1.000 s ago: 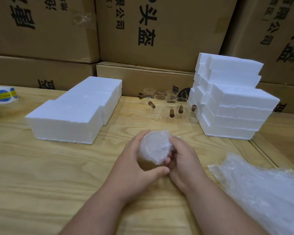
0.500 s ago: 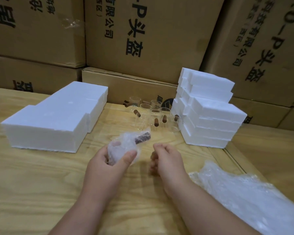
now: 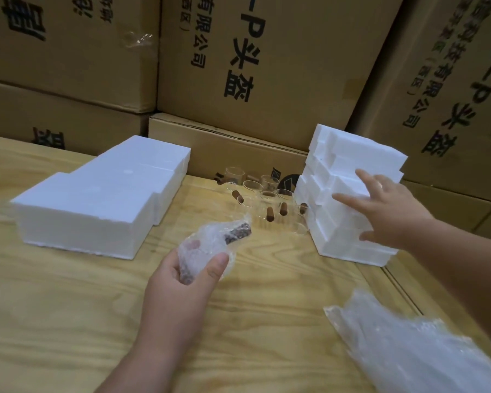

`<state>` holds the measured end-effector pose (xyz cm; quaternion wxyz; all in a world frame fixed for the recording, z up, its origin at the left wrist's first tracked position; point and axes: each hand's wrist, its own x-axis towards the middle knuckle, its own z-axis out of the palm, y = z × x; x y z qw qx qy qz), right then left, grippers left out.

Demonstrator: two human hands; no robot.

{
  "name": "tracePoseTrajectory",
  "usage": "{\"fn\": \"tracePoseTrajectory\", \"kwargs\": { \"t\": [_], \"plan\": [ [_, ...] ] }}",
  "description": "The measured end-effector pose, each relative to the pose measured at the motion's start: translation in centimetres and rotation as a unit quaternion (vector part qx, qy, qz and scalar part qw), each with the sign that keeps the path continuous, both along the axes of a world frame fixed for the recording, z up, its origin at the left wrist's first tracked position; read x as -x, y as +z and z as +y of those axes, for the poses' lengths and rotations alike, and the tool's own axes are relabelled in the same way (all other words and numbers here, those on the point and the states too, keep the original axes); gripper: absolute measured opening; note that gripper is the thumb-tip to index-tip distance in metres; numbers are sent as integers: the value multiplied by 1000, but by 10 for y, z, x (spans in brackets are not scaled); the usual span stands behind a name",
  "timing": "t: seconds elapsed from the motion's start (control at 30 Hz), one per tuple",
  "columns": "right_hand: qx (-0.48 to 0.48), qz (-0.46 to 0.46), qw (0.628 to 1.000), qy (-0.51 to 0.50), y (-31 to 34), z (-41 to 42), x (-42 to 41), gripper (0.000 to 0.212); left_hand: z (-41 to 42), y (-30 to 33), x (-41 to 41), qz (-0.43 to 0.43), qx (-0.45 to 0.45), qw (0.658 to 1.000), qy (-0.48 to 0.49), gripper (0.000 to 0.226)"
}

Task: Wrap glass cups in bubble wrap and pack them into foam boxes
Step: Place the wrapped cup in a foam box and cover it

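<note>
My left hand (image 3: 182, 282) grips a glass cup wrapped in bubble wrap (image 3: 210, 245), its brown wooden handle poking out to the upper right. My right hand (image 3: 389, 214) is spread with straight fingers against the front of the stack of white foam boxes (image 3: 343, 165) on the right. Several bare glass cups with wooden handles (image 3: 264, 197) stand at the back of the wooden table (image 3: 68, 302), between the two foam piles. More white foam boxes (image 3: 97, 194) lie flat on the left.
A heap of clear bubble wrap (image 3: 408, 347) lies at the front right of the table. Large cardboard cartons (image 3: 267, 66) with black print wall off the back. A seam in the table runs past the right stack.
My right hand let go of the wrapped cup and moved up and right onto the foam stack. The left hand keeps the cup, turned so the handle shows.
</note>
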<state>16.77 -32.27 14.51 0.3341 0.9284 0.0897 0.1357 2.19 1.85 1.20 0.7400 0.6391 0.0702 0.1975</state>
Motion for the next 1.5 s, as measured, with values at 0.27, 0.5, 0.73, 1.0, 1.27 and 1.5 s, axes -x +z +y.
{"fn": "tracePoseTrajectory", "kwargs": {
  "t": [0.27,0.5,0.73,1.0,1.27,1.5],
  "plan": [
    [-73,49,996,30,-9,13,-19,72,-1,-6,-3,-5,-15,1000,-1,58],
    [-71,49,994,65,-6,-1,-14,70,-2,-7,-3,-17,-7,1000,4,63],
    [-99,-72,984,130,15,17,20,70,-4,-1,-1,-23,13,999,24,48],
    [-187,-75,931,303,-6,144,119,70,5,1,1,-50,64,986,148,68],
    [-221,178,918,276,-72,212,174,64,15,2,-5,-26,109,972,205,65],
    [-441,261,850,124,-34,172,161,80,14,0,-5,-23,97,978,186,62]
  ]
}}
